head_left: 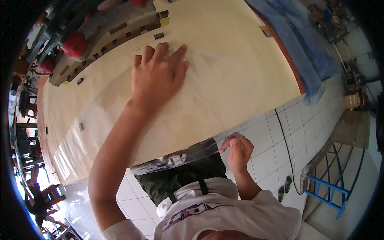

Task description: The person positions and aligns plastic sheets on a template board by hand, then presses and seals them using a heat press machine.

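Note:
A thin clear plastic sheet (100, 116) lies over the pale yellow tabletop (244, 60) and hangs past its near edge. My left hand (158, 74) rests palm down on it, fingers slightly bent and apart, holding nothing. Close to my body, my right hand (240, 154) is closed, pinching a corner of the sheet beyond the table's edge. Just ahead of my left fingertips sits a small dark block (159, 36). Another small dark block (80, 81) lies farther left, and a grey one (81, 127) is nearer to me, beside or under the sheet.
Along the far left side runs a metal machine bar (116, 38) with red knobs (75, 45). Blue plastic sheeting (306, 48) drapes over the table's right end. White floor tiles (264, 140), a black cable (289, 152) and a blue metal frame (332, 186) are at right.

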